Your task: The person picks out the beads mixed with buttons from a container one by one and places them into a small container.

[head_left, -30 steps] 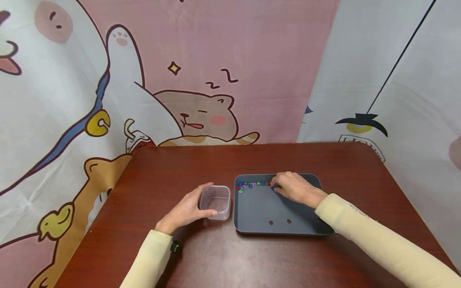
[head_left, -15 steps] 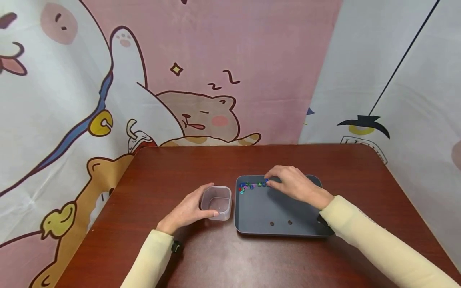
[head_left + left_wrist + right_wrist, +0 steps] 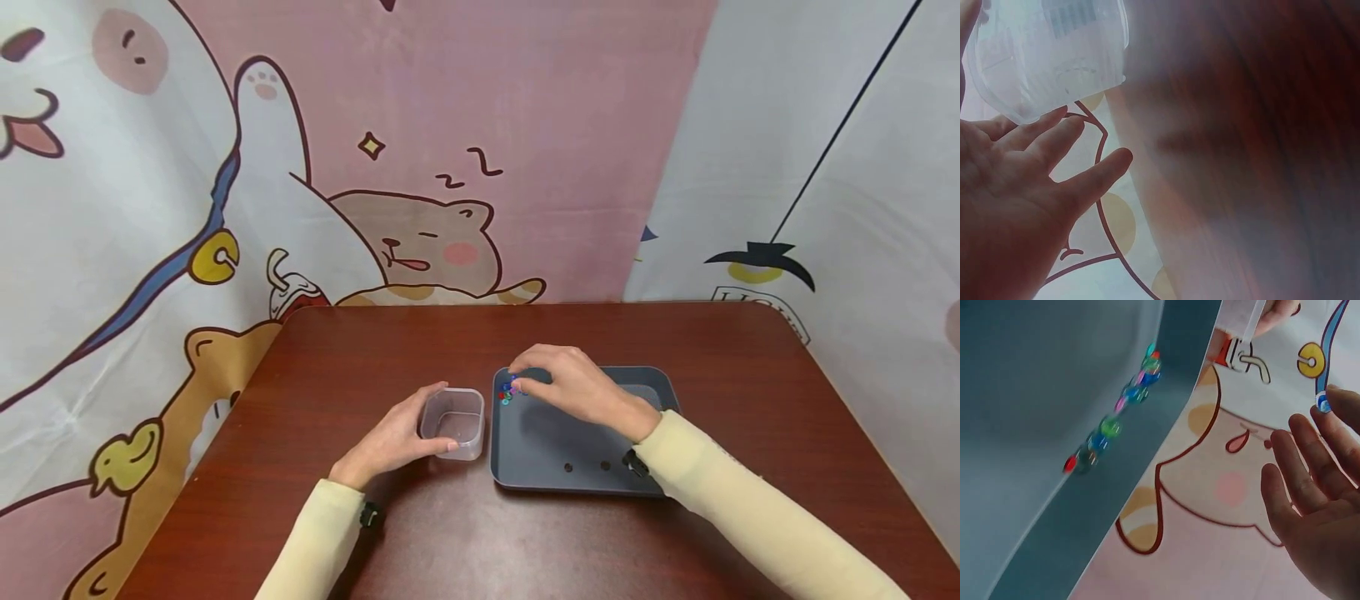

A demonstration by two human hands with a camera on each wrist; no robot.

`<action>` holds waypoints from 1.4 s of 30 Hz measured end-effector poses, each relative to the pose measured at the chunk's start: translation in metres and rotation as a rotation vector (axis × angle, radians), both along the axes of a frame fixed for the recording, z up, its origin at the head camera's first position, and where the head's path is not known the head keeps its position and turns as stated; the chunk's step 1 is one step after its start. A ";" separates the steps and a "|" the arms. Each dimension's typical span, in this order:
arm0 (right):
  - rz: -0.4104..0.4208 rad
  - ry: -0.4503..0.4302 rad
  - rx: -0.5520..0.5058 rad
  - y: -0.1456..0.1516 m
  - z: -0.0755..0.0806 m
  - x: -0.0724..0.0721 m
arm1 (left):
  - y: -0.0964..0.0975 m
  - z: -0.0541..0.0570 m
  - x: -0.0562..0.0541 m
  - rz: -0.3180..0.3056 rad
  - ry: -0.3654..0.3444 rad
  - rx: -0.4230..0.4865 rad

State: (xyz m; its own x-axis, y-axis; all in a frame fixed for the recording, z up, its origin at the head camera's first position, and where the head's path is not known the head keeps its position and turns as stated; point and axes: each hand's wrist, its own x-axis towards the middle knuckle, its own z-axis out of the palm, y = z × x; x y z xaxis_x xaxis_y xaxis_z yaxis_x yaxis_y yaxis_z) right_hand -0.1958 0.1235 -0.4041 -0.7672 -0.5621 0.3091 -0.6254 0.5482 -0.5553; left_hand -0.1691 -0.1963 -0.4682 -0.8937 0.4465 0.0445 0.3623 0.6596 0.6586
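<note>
My left hand (image 3: 386, 440) holds a clear plastic container (image 3: 471, 452) from its left side, thumb at the near side and fingers at the far side. In the left wrist view the container (image 3: 1054, 56) rises above the spread fingers. Over the far left part of the grey tray (image 3: 540, 442), my right hand (image 3: 573, 385) pinches a small blue-and-white marble (image 3: 1323, 402) between thumb and index finger. Below it, a row of colourful marbles (image 3: 1110, 427) lies along the tray's far edge, partly hidden by the hand in the head view.
Two small brown round pieces, one left (image 3: 567, 467) and one right (image 3: 605, 466), lie in the near part of the tray. Tray and container stand close together on a dark red-brown table (image 3: 360, 350). A cartoon-printed cloth (image 3: 570, 150) hangs behind.
My right hand has lifted the blue marble from the tray's far edge and moved left with it towards the container. The left hand and container keep their place.
</note>
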 end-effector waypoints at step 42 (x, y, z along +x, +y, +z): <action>0.059 -0.076 -0.049 -0.011 -0.021 -0.013 | 0.009 -0.007 0.002 0.052 -0.011 -0.018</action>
State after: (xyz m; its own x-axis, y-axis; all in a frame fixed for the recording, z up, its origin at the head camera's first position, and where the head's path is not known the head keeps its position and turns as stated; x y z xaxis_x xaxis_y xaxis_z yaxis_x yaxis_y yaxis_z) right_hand -0.2086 0.1124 -0.4253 -0.7552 -0.5931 0.2791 -0.6109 0.4826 -0.6277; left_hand -0.1669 -0.1872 -0.4750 -0.9160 0.4002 0.0273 0.3203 0.6889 0.6503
